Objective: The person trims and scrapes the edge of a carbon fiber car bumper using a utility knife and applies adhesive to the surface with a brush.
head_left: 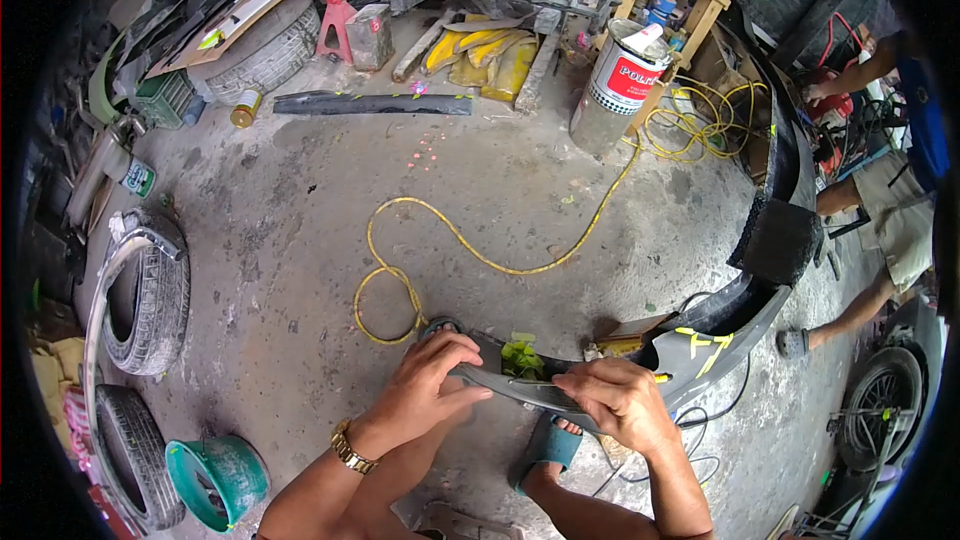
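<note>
A long dark grey curved car bumper point(715, 345) lies across my lap area and sweeps away to the right, with yellow tape marks point(705, 342) on its face. My left hand point(440, 370), a gold watch at its wrist, is closed around the near end of the bumper, thumb below the edge. At that same edge, my right hand point(622, 402) is pinched. A thin light line runs along the edge toward its fingertips; what they pinch is too small to make out. Between both hands, crumpled yellow-green tape point(522, 358) sits on the bumper.
A yellow hose point(480, 252) loops over the concrete floor. A paint can point(625, 80) stands at the back right. Tyres point(150, 305) and a green bucket point(217, 480) are at left. Another person's arm point(850, 80) and legs show at right. Dark cables point(700, 440) lie below the bumper.
</note>
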`<act>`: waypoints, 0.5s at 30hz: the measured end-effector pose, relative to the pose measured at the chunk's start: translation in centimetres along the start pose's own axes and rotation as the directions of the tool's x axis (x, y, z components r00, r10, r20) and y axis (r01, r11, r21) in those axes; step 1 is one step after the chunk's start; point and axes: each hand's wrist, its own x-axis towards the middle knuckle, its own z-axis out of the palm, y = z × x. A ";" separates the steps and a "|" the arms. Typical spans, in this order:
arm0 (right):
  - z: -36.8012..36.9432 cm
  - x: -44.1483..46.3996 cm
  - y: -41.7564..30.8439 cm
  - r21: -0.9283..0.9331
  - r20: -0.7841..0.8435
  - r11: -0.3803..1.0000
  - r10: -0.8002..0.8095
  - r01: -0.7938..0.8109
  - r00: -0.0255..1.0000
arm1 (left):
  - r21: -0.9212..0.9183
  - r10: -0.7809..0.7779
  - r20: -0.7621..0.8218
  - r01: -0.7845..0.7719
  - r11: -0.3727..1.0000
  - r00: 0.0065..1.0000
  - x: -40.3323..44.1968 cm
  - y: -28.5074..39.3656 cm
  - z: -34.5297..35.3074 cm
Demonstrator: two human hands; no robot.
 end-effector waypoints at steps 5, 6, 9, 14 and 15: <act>0.0 0.1 0.0 0.007 0.015 1.000 -0.004 0.004 1.000 | 0.025 0.026 -0.007 -0.026 0.999 1.000 0.1 0.0 0.0; 0.1 0.1 0.0 0.008 0.015 1.000 -0.004 0.004 1.000 | 0.027 0.024 -0.005 -0.024 0.999 1.000 0.1 0.1 0.0; 0.1 0.1 -0.1 -0.002 0.014 1.000 -0.005 0.005 1.000 | 0.024 0.019 -0.003 -0.019 1.000 1.000 0.1 0.2 0.0; 0.1 0.2 -0.1 -0.022 -0.005 0.999 -0.029 0.029 1.000 | 0.037 0.029 -0.009 -0.029 0.999 1.000 0.1 0.2 0.0; 0.1 0.2 -0.1 -0.022 -0.005 0.999 -0.030 0.030 1.000 | 0.033 0.025 -0.006 -0.025 0.999 1.000 0.1 0.2 -0.1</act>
